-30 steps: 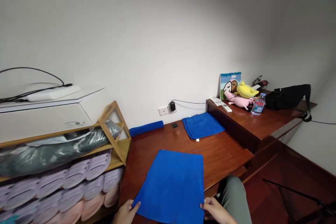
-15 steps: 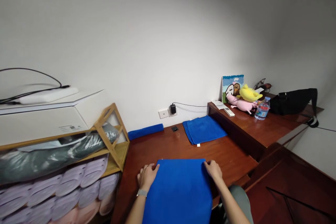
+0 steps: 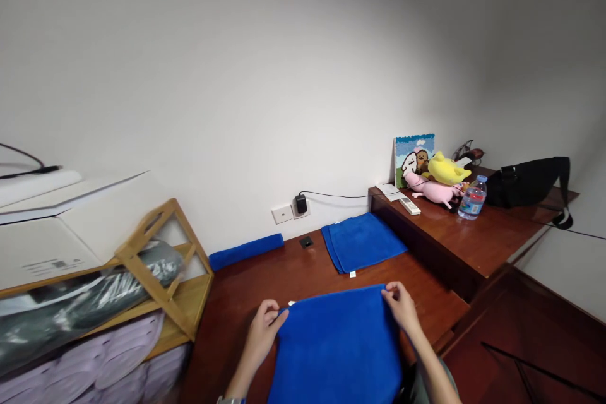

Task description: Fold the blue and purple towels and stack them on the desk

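Note:
A blue towel (image 3: 336, 350) hangs over the near edge of the brown desk, partly cut off by the bottom of the view. My left hand (image 3: 266, 327) is closed on its far left corner, thumb against bent fingers, beside a small white tag. At the far right corner, my right hand (image 3: 401, 308) pinches the cloth between thumb and fingers. The towel's far edge runs between both hands, slightly higher on the right. Behind it lies a folded blue towel (image 3: 364, 242), and a rolled blue towel (image 3: 246, 252) rests along the wall.
A wooden shelf (image 3: 192, 303) with wrapped goods and lilac slippers (image 3: 118, 353) stands left. On the raised desk section at right are plush toys (image 3: 435, 190), a water bottle (image 3: 472, 199), a remote (image 3: 409, 205) and a black bag (image 3: 530, 182). A charger (image 3: 301, 203) is plugged into the wall.
The towel's far edge has shifted right and now slants, its right corner higher. Both hands still hold the corners. My view has turned slightly right, and the white tag now shows.

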Motion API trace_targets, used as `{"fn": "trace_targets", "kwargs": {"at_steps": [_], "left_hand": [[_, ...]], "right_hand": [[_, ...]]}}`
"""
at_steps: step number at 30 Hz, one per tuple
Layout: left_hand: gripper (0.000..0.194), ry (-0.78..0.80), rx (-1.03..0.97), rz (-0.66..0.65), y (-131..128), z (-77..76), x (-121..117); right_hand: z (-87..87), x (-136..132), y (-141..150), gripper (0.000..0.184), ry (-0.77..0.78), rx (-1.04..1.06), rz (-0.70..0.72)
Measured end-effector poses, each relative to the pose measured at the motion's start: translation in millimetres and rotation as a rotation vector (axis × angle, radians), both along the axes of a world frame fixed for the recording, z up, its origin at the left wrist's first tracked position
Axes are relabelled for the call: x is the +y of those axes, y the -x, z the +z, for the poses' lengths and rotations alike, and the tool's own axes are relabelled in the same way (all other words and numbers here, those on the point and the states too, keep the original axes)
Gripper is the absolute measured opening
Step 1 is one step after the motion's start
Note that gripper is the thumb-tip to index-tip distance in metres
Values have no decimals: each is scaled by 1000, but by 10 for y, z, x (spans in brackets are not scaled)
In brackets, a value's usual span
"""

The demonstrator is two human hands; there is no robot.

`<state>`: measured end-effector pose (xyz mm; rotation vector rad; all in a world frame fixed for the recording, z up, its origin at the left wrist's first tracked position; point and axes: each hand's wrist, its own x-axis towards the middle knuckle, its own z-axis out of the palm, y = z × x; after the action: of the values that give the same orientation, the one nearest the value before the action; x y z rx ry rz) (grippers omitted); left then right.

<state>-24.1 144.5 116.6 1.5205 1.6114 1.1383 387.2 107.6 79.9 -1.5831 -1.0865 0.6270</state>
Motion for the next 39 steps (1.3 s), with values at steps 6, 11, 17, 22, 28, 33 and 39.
{"fn": "trace_targets", "kwargs": {"at_steps": [6, 11, 17, 22, 28, 33, 39], "left_hand": [[46, -129, -214, -256, -705, 666, 207], [33, -224, -79, -309, -1367, 1003, 1163], [12, -163, 174, -149, -1836, 963, 2755], [27, -161, 292, -107, -1889, 348, 2967], [57, -239, 637, -335, -1789, -616, 2329], [62, -138, 700, -318, -1791, -739, 2027], [64, -66, 665, -173, -986, -991, 1159]], "right_hand": [[640, 303, -806, 30, -183, -262, -2], [1176, 1380, -1292, 33, -177, -549, -121], [1218, 2960, -1219, 44, -158, -679, -167], [482, 3299, -896, 55, -274, -928, -13], [-214, 2987, -983, 53, 259, -957, 54], [-66, 2976, -1005, 59, 401, -785, 118], [-254, 2283, -880, 37, -89, -103, -220]]}}
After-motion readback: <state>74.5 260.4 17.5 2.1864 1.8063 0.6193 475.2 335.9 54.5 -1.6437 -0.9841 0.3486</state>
